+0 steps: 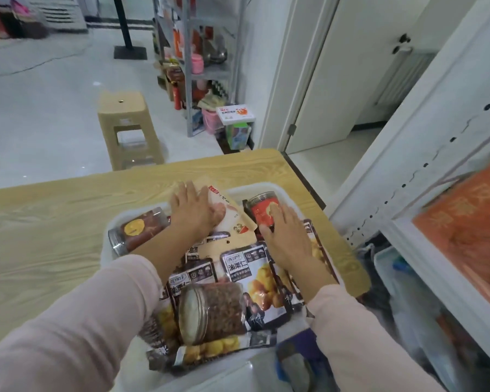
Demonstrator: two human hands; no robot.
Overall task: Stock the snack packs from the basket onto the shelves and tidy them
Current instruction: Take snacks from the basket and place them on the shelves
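A white basket sits on a wooden table, full of snack packs and jars. My left hand lies flat on a tan snack pouch at the basket's far side, fingers straight. My right hand rests on a red-labelled jar lying on its side; its fingers spread over the jar. Black chestnut packs fill the middle. A clear jar of brown snacks lies near me, and another jar with a yellow label lies at the left.
White shelving stands at the right, with an orange box on it. A beige plastic stool stands beyond the table. A metal rack with goods lines the far wall beside an open door.
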